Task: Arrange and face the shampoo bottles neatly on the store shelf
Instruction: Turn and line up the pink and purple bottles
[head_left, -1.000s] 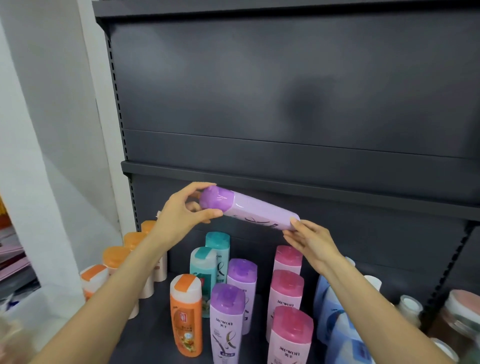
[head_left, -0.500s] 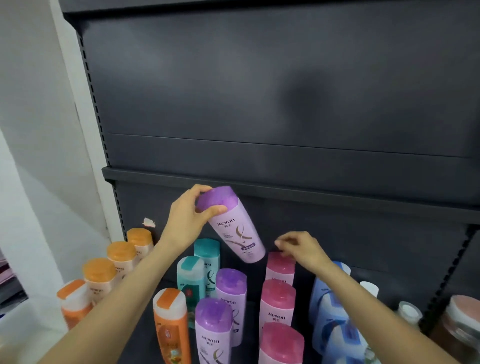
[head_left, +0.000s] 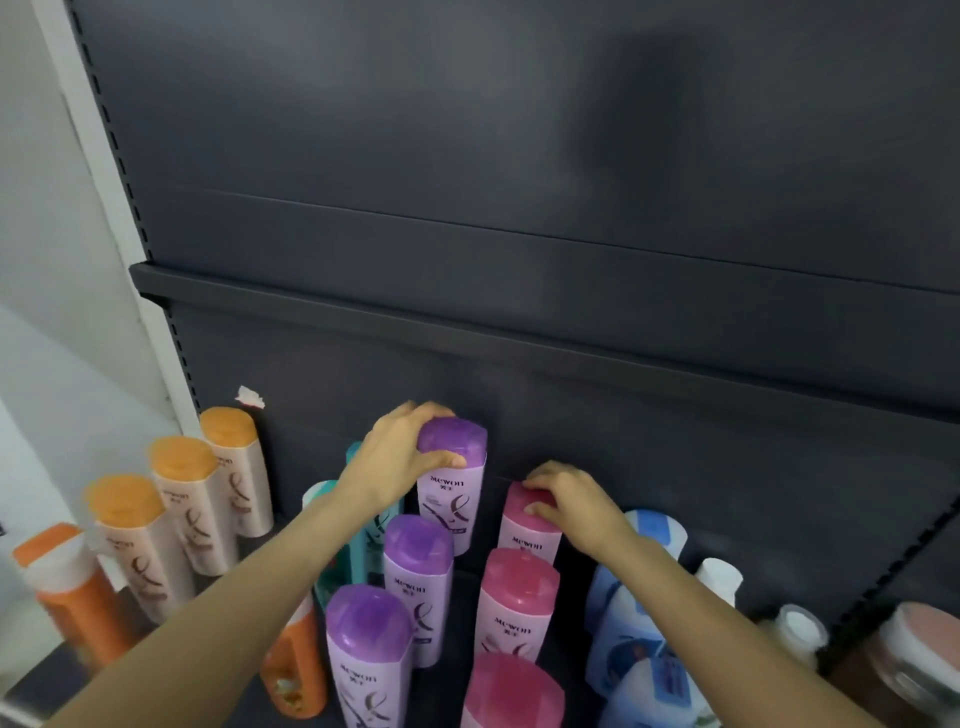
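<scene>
The rear purple bottle (head_left: 453, 486) is gripped at its cap by the left hand (head_left: 400, 457), thumb across the cap front, fingers curled over the top and back. It is held upright, label facing out, at the back of the shelf (head_left: 675, 540), close to the back panel; whether its base is down on the shelf can't be told, being hidden by the bottle in front. Two more purple bottles (head_left: 418, 577) are lined up in front of it, toward the front edge.

The right hand (head_left: 574, 506) is laid on the cap of the rear pink bottle (head_left: 530, 525), fingers bent over the top, just right of the held one. Two more pink bottles (head_left: 517, 603) are set in front of it in a row.

Teal bottles (head_left: 363, 551) are partly hidden behind the left forearm. Peach bottles w/ orange caps (head_left: 192, 499) are ranged along the left edge, an orange bottle (head_left: 78, 592) at the front-left corner, another orange one (head_left: 293, 660) under the left arm. Blue bottles (head_left: 639, 608) and small white-capped ones (head_left: 719, 577) are stood to the right, a jar (head_left: 909, 660) near the right edge. A paper scrap (head_left: 250, 397) is stuck to the back panel, upper left.
</scene>
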